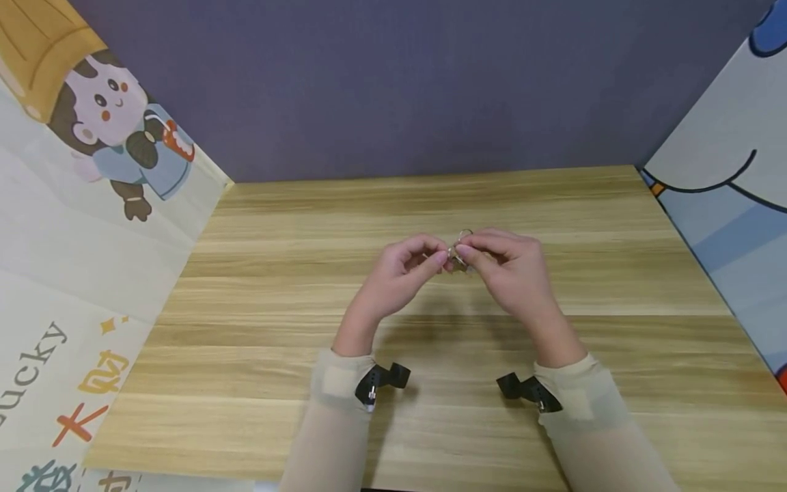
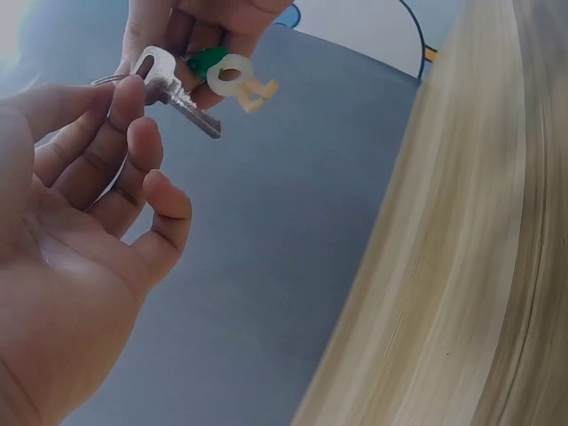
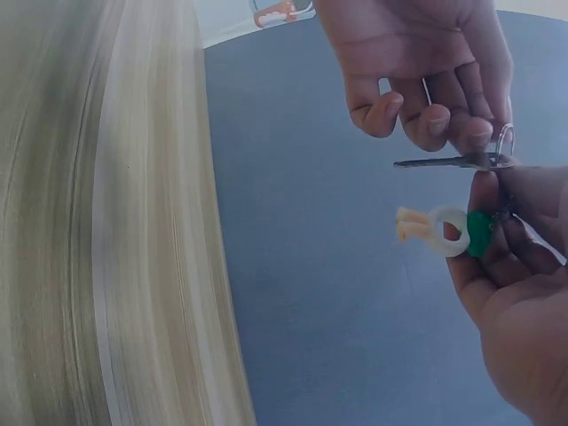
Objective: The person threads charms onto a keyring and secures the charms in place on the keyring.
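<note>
A: Key point(image 2: 177, 95) is hanging in the air over the middle of the table point(image 1: 258, 273), right where the two hands are meeting. It's silver, and its blade is sticking out sideways in both wrist views.

B: Who's holding it?

A: Both, kinda. The left hand point(image 1: 399, 273) is curling its fingers point(image 2: 124, 120) up against the key's head and the thin wire ring point(image 2: 106, 82) there, so it's pinching that end. The right hand point(image 1: 510, 270) is gripping the rest of the bunch from the other side.

B: What else is on the bunch?

A: A white loop point(image 3: 446, 231) with two pale stubby prongs poking off it, plus a green bit point(image 3: 480, 232) tucked against the right palm. They're sitting just beside the key, below it in the right wrist view.

B: Anything touching the table?

A: Nope, the bunch is staying clear of the wood. The forearms are in beige sleeves point(image 1: 335, 437) with black wrist cameras point(image 1: 381, 381). There's a purple wall point(image 1: 393, 82) behind and cartoon panels point(image 1: 92, 205) on each side.
</note>
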`<state>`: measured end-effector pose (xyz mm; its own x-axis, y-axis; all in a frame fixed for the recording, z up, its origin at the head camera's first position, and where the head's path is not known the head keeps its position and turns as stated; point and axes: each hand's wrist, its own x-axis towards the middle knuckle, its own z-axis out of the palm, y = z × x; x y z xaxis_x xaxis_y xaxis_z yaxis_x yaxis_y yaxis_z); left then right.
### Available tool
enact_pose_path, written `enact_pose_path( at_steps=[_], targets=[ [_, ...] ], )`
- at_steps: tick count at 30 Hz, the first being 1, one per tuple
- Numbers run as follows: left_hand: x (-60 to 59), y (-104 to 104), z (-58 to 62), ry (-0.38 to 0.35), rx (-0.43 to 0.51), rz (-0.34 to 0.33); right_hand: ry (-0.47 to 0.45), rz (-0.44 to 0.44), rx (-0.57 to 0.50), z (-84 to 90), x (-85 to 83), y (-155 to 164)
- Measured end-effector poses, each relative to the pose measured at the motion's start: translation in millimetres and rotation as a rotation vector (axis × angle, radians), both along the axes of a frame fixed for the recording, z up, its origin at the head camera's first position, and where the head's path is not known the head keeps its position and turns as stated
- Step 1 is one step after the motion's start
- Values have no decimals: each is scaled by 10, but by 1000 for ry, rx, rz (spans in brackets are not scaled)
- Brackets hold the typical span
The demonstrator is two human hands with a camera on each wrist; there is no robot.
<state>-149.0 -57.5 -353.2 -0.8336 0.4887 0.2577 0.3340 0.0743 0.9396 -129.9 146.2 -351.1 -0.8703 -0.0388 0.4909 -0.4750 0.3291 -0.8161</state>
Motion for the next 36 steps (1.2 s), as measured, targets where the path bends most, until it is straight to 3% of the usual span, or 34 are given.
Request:
enact_pose_path(
  at_steps=[6, 12, 18, 23, 30, 36],
  targets=[
    [-3, 20, -19, 20, -4, 5, 55, -29, 47, -10, 7, -25],
    [-11, 11, -23, 200, -142, 63, 90, -26, 150, -3, 23, -10],
    [-10, -17, 0, 328, -229, 70, -53, 85, 236, 20, 41, 26],
    [-4, -27, 19, 332, -238, 53, -123, 104, 223, 0, 31, 61],
    [-5, -35, 38, 322, -244, 38, 15, 36, 212, -31, 29, 87],
    [-17, -52, 55, 340, -231, 36, -28, 146, 119, -23, 34, 127]
  ],
)
